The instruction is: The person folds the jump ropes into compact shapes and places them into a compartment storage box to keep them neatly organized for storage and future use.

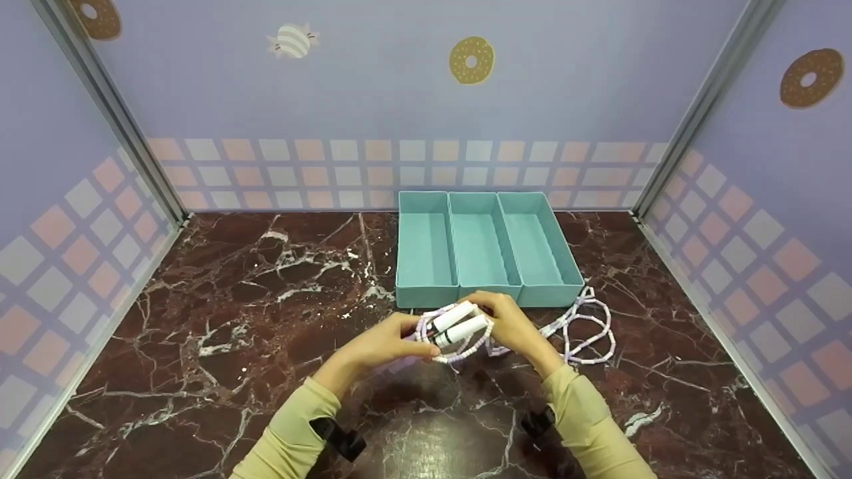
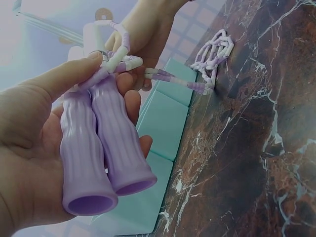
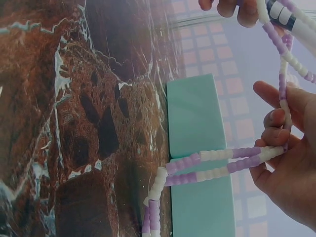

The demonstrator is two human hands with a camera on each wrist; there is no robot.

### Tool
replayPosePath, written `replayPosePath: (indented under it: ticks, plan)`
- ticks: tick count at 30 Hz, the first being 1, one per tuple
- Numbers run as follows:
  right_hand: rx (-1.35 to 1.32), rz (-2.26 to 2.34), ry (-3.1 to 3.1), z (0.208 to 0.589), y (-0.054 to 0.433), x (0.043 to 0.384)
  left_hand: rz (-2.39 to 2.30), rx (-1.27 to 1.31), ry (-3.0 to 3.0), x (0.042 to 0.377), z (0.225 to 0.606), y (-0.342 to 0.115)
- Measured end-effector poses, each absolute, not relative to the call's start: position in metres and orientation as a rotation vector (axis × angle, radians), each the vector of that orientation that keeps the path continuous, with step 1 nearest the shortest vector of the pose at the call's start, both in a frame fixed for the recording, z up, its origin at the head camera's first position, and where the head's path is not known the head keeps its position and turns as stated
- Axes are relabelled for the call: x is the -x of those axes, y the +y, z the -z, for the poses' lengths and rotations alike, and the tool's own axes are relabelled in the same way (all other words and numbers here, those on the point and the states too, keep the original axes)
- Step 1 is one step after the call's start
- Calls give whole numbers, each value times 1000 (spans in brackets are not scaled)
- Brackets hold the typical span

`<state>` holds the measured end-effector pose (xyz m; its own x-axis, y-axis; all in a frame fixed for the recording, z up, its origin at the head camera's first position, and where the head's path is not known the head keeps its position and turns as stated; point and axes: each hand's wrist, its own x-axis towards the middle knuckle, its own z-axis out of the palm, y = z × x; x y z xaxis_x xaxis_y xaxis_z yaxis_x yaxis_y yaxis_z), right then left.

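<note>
Nearest to us are two yellow sleeves [image 1: 286, 426], with black bands [image 1: 343, 440] at the wrists. Beyond the cuffs, we see the left hand [image 1: 383, 340] grasping two purple handles [image 2: 81, 153] side by side, its thumb laid across them near their white ends [image 1: 464, 330]. The handles are raised above the marble table [image 1: 266, 392], their hollow flared ends tilted down in the left wrist view. The right hand [image 1: 511, 327] has its fingers curled on the beaded rope [image 3: 215, 155], white and lilac, just beside those white ends. We find rope looped about the ends; more runs from the right hand to loose loops on the table, near the front right corner of a teal box. That box [image 1: 426, 297] has three long compartments. Farthest off, we see a lilac wall [image 1: 373, 86] with checks and doughnuts.
</note>
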<state>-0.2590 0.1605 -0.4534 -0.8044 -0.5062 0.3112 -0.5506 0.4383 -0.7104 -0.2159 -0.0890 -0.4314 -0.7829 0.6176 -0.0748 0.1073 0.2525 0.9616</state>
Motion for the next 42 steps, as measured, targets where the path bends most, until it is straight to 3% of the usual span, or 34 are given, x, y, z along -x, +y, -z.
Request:
replayPosePath:
  ticks: [27, 42]
  plan:
    - [-871, -1358, -2655, 462, 160, 256, -1566, -694, 2224, 226, 436, -95]
    - [-874, -1434, -2610, 467, 156, 251, -1619, -550, 2272, 226, 432, -93]
